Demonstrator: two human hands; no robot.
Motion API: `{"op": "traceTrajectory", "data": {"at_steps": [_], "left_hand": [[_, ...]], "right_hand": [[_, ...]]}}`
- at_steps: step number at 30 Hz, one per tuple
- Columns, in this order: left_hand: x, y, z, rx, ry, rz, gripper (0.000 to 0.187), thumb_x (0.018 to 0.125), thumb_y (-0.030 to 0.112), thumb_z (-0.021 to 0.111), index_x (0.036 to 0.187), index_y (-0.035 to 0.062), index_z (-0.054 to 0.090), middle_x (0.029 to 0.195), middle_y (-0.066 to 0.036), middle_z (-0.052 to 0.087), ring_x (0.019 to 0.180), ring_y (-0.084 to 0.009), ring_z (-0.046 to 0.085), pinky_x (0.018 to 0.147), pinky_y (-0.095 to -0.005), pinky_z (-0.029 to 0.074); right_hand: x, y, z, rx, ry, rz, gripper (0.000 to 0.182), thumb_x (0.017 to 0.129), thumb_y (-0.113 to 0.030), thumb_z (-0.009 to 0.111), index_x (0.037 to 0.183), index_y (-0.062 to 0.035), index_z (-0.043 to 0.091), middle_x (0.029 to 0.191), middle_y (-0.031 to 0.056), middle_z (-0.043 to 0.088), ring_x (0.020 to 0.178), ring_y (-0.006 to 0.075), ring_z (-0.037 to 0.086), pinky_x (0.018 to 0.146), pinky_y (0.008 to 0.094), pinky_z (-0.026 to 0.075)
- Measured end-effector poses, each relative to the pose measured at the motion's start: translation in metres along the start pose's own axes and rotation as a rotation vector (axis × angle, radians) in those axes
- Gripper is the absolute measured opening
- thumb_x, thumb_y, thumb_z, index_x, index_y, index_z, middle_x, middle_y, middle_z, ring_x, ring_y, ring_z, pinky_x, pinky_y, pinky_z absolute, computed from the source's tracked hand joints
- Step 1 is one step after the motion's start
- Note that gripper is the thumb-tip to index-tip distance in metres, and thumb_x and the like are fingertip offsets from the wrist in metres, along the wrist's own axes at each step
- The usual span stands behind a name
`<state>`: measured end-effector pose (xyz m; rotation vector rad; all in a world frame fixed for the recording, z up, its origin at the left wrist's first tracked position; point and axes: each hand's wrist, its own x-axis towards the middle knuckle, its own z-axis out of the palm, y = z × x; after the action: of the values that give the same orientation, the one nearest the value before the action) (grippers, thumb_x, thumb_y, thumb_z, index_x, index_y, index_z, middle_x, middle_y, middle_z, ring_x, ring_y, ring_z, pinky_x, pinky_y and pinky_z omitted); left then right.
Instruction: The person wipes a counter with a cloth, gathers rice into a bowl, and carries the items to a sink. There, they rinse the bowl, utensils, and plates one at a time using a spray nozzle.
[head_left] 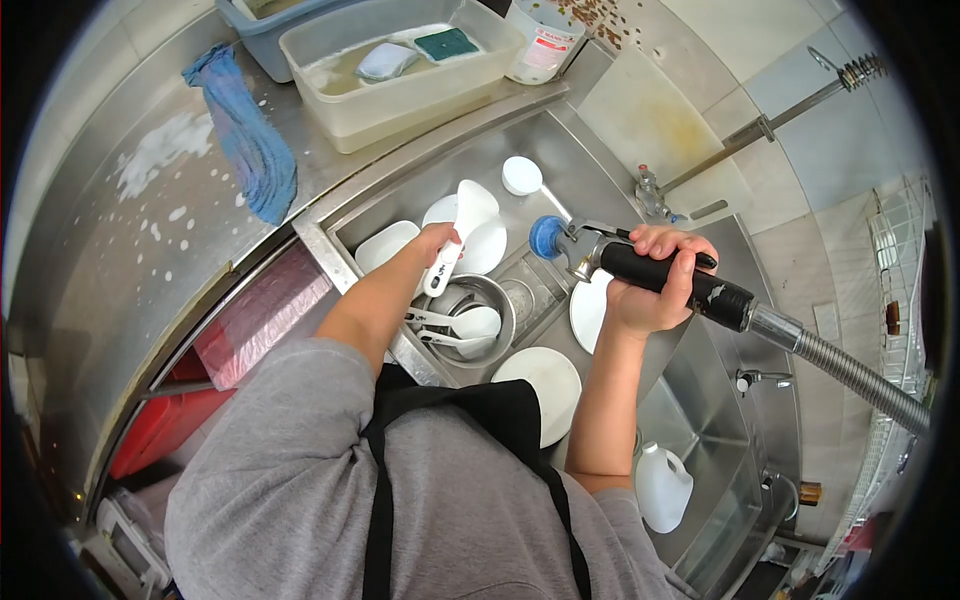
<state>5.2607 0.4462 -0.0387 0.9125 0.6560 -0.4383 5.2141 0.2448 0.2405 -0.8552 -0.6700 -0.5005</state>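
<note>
Your left hand (437,240) grips a white plastic rice paddle (462,225) over the steel sink (590,170); your right hand (655,280) clamps the black-handled spray nozzle (640,268), blue head aimed at the paddle, above white plates (540,385)

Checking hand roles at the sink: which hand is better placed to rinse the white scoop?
Right hand: it grips the spray nozzle, aimed toward the white scoop held by the left hand.

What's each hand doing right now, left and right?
Left hand: closed on a white rice paddle, held over the sink.
Right hand: closed on the sprayer handle, nozzle aimed at the paddle.
</note>
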Motion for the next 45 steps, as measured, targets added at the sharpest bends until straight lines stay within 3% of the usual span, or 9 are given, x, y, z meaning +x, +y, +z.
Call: {"op": "traceTrajectory", "data": {"at_steps": [10, 14, 24, 27, 31, 38, 39, 43, 45], "left_hand": [[0.009, 0.006, -0.011, 0.153, 0.015, 0.049, 0.028, 0.062, -0.001, 0.05, 0.089, 0.0006, 0.052, 0.075, -0.014, 0.052, 0.063, -0.023, 0.054, 0.055, -0.035, 0.048], [0.09, 0.001, -0.055, 1.07, 0.04, 0.049, 0.039, 0.061, 0.0, 0.058, 0.1, 0.004, 0.054, 0.087, -0.011, 0.056, 0.077, -0.0217, 0.055, 0.068, -0.0331, 0.045], [0.004, -0.017, -0.02, 1.521, 0.74, 0.546, 0.04, 0.067, 0.008, 0.049, 0.107, 0.009, 0.049, 0.107, -0.015, 0.048, 0.098, -0.0294, 0.048, 0.08, -0.04, 0.039], [0.009, -0.021, -0.017, 1.518, 0.699, 0.975, 0.038, 0.063, 0.007, 0.053, 0.101, 0.0071, 0.052, 0.084, -0.014, 0.055, 0.079, -0.0285, 0.054, 0.076, -0.0375, 0.042], [-0.043, -0.006, 0.048, 2.005, -0.129, 0.45, 0.023, 0.063, 0.022, 0.056, 0.078, 0.0076, 0.063, 0.082, -0.012, 0.06, 0.076, -0.027, 0.058, 0.067, -0.0374, 0.046], [-0.091, -0.052, 0.03, 2.32, -0.54, 0.22, 0.032, 0.064, 0.025, 0.059, 0.087, 0.0036, 0.062, 0.088, -0.012, 0.06, 0.077, -0.0238, 0.059, 0.066, -0.0351, 0.047], [-0.089, -0.042, 0.04, 2.22, -0.577, -0.225, 0.033, 0.066, 0.025, 0.06, 0.09, 0.0017, 0.061, 0.087, -0.013, 0.06, 0.075, -0.0252, 0.059, 0.064, -0.0371, 0.046], [-0.075, -0.011, 0.037, 2.483, -1.167, 0.089, 0.033, 0.068, 0.021, 0.061, 0.088, -0.0047, 0.059, 0.079, -0.017, 0.06, 0.062, -0.0236, 0.059, 0.055, -0.0349, 0.049], [-0.026, -0.009, 0.003, 2.257, -1.045, -0.063, 0.031, 0.069, 0.023, 0.06, 0.083, -0.0049, 0.059, 0.078, -0.017, 0.06, 0.066, -0.0255, 0.059, 0.057, -0.0362, 0.047]], "right_hand": [[0.008, 0.015, -0.002, -0.076, 0.027, -0.045, 0.016, 0.074, -0.009, 0.051, 0.084, -0.004, 0.039, 0.062, 0.0072, 0.044, 0.055, 0.016, 0.045, 0.056, 0.0315, 0.041], [-0.018, 0.01, 0.008, 0.03, 0.023, 0.164, 0.018, 0.073, -0.009, 0.052, 0.084, -0.0032, 0.039, 0.063, 0.007, 0.043, 0.055, 0.0165, 0.044, 0.057, 0.0331, 0.041], [-0.03, 0.005, 0.003, -0.036, 0.05, 0.189, 0.019, 0.073, -0.009, 0.052, 0.086, -0.003, 0.038, 0.064, 0.0079, 0.043, 0.058, 0.0169, 0.043, 0.06, 0.0333, 0.04], [-0.031, -0.001, -0.008, -0.117, 0.061, 0.169, 0.019, 0.073, -0.006, 0.052, 0.085, -0.0028, 0.039, 0.065, 0.008, 0.043, 0.058, 0.0169, 0.044, 0.06, 0.0329, 0.04], [-0.04, -0.008, -0.024, -0.233, 0.116, 0.174, 0.018, 0.072, -0.008, 0.052, 0.084, -0.0035, 0.04, 0.064, 0.0072, 0.042, 0.058, 0.0162, 0.043, 0.06, 0.0316, 0.04], [-0.049, -0.018, -0.025, -0.289, 0.134, 0.177, 0.016, 0.073, -0.01, 0.051, 0.083, -0.0041, 0.04, 0.064, 0.0064, 0.041, 0.058, 0.0156, 0.042, 0.059, 0.0305, 0.04], [-0.049, -0.021, -0.023, -0.281, 0.128, 0.181, 0.016, 0.073, -0.01, 0.051, 0.083, -0.0043, 0.041, 0.064, 0.0063, 0.041, 0.058, 0.0156, 0.042, 0.059, 0.0307, 0.04], [-0.039, -0.03, -0.02, -0.28, 0.113, 0.174, 0.015, 0.073, -0.011, 0.051, 0.083, -0.0047, 0.041, 0.064, 0.0061, 0.042, 0.058, 0.0158, 0.042, 0.061, 0.0311, 0.039], [-0.034, -0.031, -0.021, -0.245, 0.109, 0.153, 0.017, 0.072, -0.009, 0.052, 0.083, -0.0041, 0.041, 0.064, 0.0064, 0.042, 0.058, 0.0157, 0.043, 0.06, 0.0311, 0.04]]}}
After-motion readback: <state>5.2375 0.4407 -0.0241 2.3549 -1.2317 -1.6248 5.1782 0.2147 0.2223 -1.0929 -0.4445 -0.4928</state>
